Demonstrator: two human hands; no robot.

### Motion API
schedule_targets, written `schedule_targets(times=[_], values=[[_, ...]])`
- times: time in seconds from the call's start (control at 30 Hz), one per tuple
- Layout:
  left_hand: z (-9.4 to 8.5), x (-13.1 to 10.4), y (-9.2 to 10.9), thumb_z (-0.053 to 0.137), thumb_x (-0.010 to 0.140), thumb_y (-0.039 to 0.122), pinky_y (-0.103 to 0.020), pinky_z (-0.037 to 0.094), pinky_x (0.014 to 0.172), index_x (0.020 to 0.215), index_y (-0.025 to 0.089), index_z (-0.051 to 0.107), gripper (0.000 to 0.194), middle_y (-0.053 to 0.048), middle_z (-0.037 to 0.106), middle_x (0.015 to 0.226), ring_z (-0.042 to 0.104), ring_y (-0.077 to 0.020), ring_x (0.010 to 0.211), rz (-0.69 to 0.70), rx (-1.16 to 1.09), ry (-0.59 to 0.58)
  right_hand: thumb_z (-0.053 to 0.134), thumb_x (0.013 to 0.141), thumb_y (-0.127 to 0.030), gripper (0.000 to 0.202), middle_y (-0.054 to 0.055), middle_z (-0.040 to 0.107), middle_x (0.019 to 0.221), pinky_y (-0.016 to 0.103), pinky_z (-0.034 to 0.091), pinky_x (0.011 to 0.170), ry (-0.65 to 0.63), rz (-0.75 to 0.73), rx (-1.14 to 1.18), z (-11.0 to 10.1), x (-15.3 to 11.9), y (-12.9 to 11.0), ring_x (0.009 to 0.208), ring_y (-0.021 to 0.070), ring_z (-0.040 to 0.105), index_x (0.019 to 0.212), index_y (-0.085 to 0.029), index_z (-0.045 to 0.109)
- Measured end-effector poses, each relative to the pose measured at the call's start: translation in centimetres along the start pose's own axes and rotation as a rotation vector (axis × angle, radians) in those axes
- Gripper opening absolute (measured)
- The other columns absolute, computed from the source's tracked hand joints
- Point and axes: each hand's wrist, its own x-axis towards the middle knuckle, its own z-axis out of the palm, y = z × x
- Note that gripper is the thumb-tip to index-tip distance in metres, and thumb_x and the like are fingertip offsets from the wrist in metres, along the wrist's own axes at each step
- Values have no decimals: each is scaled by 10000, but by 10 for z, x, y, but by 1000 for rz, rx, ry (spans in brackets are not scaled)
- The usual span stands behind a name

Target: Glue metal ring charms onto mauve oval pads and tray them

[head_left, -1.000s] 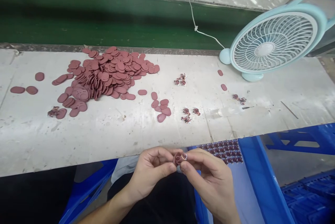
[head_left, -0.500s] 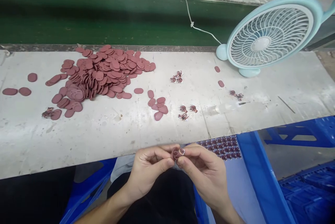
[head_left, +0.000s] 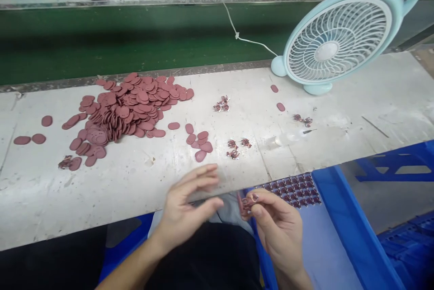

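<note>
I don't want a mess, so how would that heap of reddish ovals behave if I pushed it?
The heap of reddish ovals would probably spread and slide apart, since its pieces lie overlapped. They seem unlikely to roll far, looking flat. Each is likely light, appearing thin and small beside the left hand.

A small dull-red oval plate [head_left: 241, 208], with a dark brown-and-white figure [head_left: 250, 201] against its face, is pinched in the right hand [head_left: 280, 229]; the plate is tipped nearly on edge, just left of the blue tray [head_left: 364, 235]. Whether they are joined is unclear.
</note>
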Motion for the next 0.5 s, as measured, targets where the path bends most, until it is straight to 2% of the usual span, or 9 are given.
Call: schedule_targets(times=[0.1,0.17,0.23,0.33,0.43,0.5], values=[[-18,29,-15,724,856,290,-435,465,1060,1105,256,733,252,-92,703,1215,631,-296,1154,197,598,124,712,900,-192,147,30,729,937,272,615,609,207,-8,-69,-35,-10,9,705,150,699,1028,-259,741],[-24,44,-23,692,874,332,-439,463,1034,1099,227,722,250,-100,718,1152,641,-308,1106,242,847,106,749,871,-222,156,38,744,901,290,620,594,353,4,-161,-64,-18,12,681,167,713,1024,-247,734],[-25,52,-25,661,894,359,-419,471,1007,1096,213,709,254,-101,725,1130,647,-309,1099,252,963,67,766,853,-295,175,38,744,849,314,625,596,484,3,-249,-95,-29,16,659,181,721,1011,-235,720],[-21,55,-17,620,919,382,-396,478,979,1097,222,697,252,-83,736,1129,654,-300,1114,220,1045,43,752,843,-398,248,47,740,866,348,637,646,625,14,-364,-137,-52,26,709,199,736,1005,-220,693],[-19,57,-4,600,920,426,-386,488,924,1070,235,698,262,-47,741,1122,659,-300,1112,142,1122,36,753,833,-420,294,59,746,892,388,644,721,713,93,-496,-174,-82,50,801,224,747,1013,-202,672],[-24,58,-3,638,887,438,-376,489,882,1055,259,707,255,-16,744,1087,675,-289,1034,80,1082,25,743,844,-431,305,72,753,909,412,640,771,744,166,-602,-195,-103,73,842,234,745,1011,-186,671]])
